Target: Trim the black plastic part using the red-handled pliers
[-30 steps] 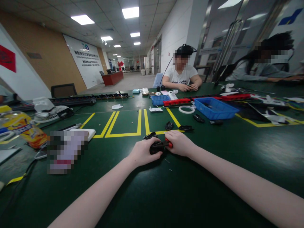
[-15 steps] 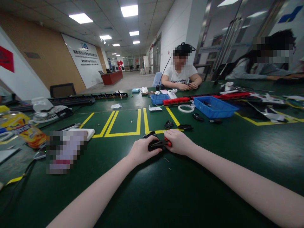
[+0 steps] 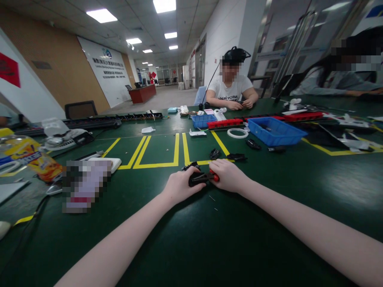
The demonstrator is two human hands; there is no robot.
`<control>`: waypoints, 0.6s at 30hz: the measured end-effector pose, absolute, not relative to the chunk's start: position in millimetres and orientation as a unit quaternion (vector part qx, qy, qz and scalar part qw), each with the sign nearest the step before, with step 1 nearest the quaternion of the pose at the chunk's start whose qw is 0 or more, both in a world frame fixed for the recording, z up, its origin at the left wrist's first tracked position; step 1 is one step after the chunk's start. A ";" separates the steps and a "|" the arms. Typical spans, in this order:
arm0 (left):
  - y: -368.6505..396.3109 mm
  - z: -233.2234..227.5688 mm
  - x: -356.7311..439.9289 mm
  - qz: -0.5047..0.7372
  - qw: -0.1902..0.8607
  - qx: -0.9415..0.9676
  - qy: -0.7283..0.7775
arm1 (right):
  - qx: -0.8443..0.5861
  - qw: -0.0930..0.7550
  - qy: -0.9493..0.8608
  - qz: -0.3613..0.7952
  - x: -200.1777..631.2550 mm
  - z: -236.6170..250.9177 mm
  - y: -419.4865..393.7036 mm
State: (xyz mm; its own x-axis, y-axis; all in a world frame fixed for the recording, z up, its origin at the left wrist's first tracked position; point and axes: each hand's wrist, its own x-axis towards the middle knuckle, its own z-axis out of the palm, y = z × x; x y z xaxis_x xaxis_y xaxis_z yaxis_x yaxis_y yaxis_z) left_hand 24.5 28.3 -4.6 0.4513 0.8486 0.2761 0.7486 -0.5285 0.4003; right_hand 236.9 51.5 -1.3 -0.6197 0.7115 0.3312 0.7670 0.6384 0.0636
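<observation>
My right hand is closed around the red handles of a pair of pliers. The dark jaws point left, to a small black part that my left hand grips between thumb and fingers. My fingers cover most of this part, and whether the jaws bite on it I cannot tell. Just beyond my left fingers lies another black piece. Two thin pins rest on the green table on the near side of the pliers.
Several loose black parts lie past my right hand, near a blue bin and a white ring. At left are a phone and a drink bottle. Across the table a person works on something small.
The view has tilted and shifted slightly, so the scene sits a little differently in the frame. Both hands keep the same hold on the pliers and the black part.
</observation>
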 end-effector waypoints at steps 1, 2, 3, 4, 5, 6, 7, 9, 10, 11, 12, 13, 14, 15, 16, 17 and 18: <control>28.6 -4.7 24.4 0.222 0.109 0.846 0.473 | -0.413 0.139 -0.894 -0.101 237.1 -1.2 51.6; 29.0 -4.8 24.3 0.218 0.109 0.848 0.471 | -0.413 0.139 -0.894 -0.103 237.4 -1.0 51.7; 29.3 -4.8 24.3 0.213 0.109 0.850 0.469 | -0.413 0.139 -0.894 -0.105 237.6 -1.0 51.8; 29.7 -4.8 24.2 0.208 0.111 0.853 0.465 | -0.412 0.139 -0.894 -0.106 237.7 -1.0 51.9; 30.0 -4.6 24.2 0.203 0.113 0.857 0.460 | -0.410 0.139 -0.895 -0.108 237.8 -1.1 52.0; 30.2 -4.4 24.3 0.198 0.116 0.860 0.455 | -0.409 0.139 -0.895 -0.110 237.8 -1.3 52.2; 30.3 -4.0 24.3 0.194 0.119 0.863 0.451 | -0.407 0.139 -0.896 -0.111 237.7 -1.5 52.3; 30.5 -3.3 24.2 0.187 0.125 0.867 0.445 | -0.403 0.139 -0.897 -0.113 237.3 -1.9 52.6; 30.6 -2.9 24.1 0.184 0.128 0.868 0.444 | -0.402 0.140 -0.898 -0.113 237.2 -2.0 52.8; 30.7 -2.7 24.0 0.183 0.130 0.868 0.443 | -0.400 0.140 -0.899 -0.112 237.1 -2.1 52.9; 30.7 -2.5 23.8 0.182 0.132 0.868 0.443 | -0.399 0.140 -0.899 -0.112 237.0 -2.1 53.1; 30.8 -2.5 23.7 0.181 0.134 0.868 0.443 | -0.397 0.140 -0.900 -0.111 237.0 -2.0 53.2; 30.9 -2.5 23.5 0.182 0.135 0.868 0.442 | -0.396 0.139 -0.901 -0.110 237.0 -2.0 53.3; 31.0 -2.5 23.4 0.183 0.135 0.868 0.442 | -0.394 0.139 -0.902 -0.109 237.1 -1.9 53.4; 31.1 -2.6 23.4 0.185 0.134 0.868 0.440 | -0.394 0.138 -0.902 -0.109 237.1 -1.8 53.5; 31.2 -2.6 23.4 0.187 0.130 0.870 0.438 | -0.393 0.137 -0.903 -0.109 237.2 -1.8 53.7; 31.3 -2.5 23.5 0.188 0.126 0.871 0.436 | -0.393 0.136 -0.903 -0.109 237.3 -1.8 53.8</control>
State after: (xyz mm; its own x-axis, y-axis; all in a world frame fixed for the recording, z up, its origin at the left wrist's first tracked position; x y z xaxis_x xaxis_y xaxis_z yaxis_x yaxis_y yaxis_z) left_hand 23.5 31.3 -2.5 0.5492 0.8070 0.2172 0.7123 -0.5879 0.3835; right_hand 237.3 53.8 -1.8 -0.6543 0.6797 0.3314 0.7389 0.6679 0.0891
